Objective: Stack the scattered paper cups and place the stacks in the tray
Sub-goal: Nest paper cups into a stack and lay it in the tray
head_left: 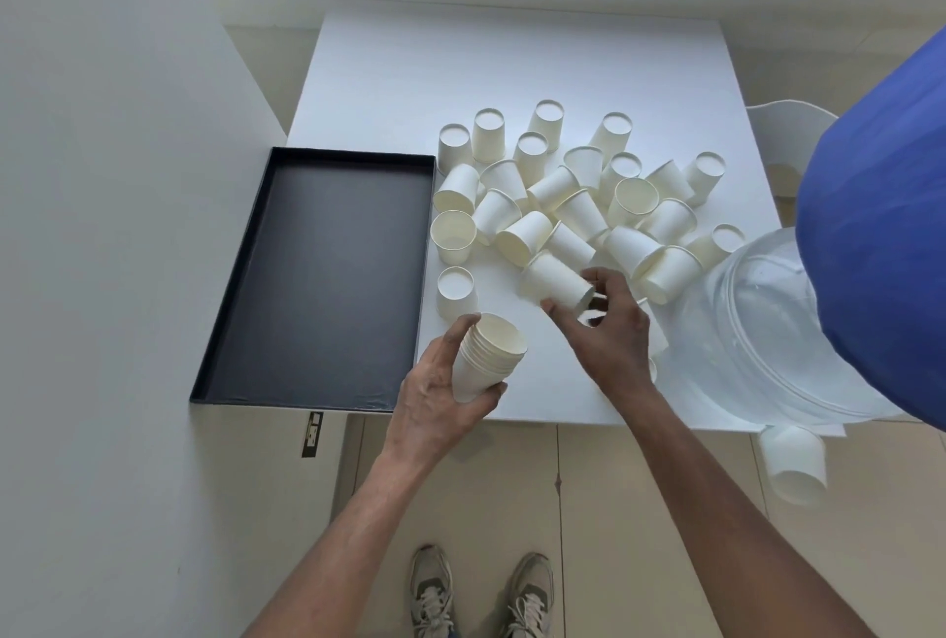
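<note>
A short nested stack of white paper cups [491,356], mouths up, sits in the left hand [440,397]. The fingers and thumb curl round its lower part, over the near edge of the white tabletop [460,74]. Just to its right, the right hand [606,330] grasps a single white paper cup [555,281] lying tilted on its side, with the fingertips wrapped round the end nearest the person. That end looks like the base, though I cannot be sure.

Beyond both hands a loose heap of white paper cups [588,207] covers the middle of the table. Some are inverted, some lie on their sides, and many touch or overlap. One inverted white cup [455,292] stands apart, just beyond the stack.

To the left, just beside the heap, lies a shallow black rectangular tray [353,155] with no stack in it yet. To the right a large clear plastic water jug [768,330] lies against the heap. A stray white cup [793,463] sits past the table's near right corner.

The step in hand appears to be building the first stack, early in the task. The next move calls for turning the grasped cup mouth up, lining its base over the stack's open top and seating it lightly, since thin paper walls crush easily.
</note>
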{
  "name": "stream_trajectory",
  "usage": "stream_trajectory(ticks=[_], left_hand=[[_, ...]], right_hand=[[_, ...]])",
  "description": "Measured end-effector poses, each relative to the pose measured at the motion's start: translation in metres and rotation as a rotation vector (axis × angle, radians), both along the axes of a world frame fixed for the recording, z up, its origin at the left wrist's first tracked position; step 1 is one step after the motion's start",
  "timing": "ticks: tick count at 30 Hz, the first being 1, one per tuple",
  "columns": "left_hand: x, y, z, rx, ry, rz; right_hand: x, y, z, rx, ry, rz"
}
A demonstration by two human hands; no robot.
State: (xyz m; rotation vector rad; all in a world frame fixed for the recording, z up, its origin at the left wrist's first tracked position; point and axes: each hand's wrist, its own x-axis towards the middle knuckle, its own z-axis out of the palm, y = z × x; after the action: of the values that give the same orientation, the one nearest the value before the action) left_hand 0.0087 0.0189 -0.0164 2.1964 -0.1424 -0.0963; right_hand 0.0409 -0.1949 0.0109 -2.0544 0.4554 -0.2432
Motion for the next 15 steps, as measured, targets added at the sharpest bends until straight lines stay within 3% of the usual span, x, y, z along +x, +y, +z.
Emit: stream_trajectory(ticks=[2, 4, 10, 15], left_hand=[[0.000, 0.000, 0.000, 0.012, -0.006, 0.000], [-0.001, 0.000, 0.001, 0.018, -0.013, -0.004], [-0.006, 0.006, 0.006, 0.006, -0.053, -0.002], [-0.014, 0.014, 0.012, -0.033, -0.009, -0.005]], right_hand=[[-0.007, 0.021, 0.016, 0.312, -0.031, -0.048], [-0.015, 0.038, 0.019, 0.428, -0.047, -0.006], [-0.030, 0.060, 0.021, 0.232, 0.003, 0.299], [-0.036, 0.062, 0.020, 0.162, 0.031, 0.344]])
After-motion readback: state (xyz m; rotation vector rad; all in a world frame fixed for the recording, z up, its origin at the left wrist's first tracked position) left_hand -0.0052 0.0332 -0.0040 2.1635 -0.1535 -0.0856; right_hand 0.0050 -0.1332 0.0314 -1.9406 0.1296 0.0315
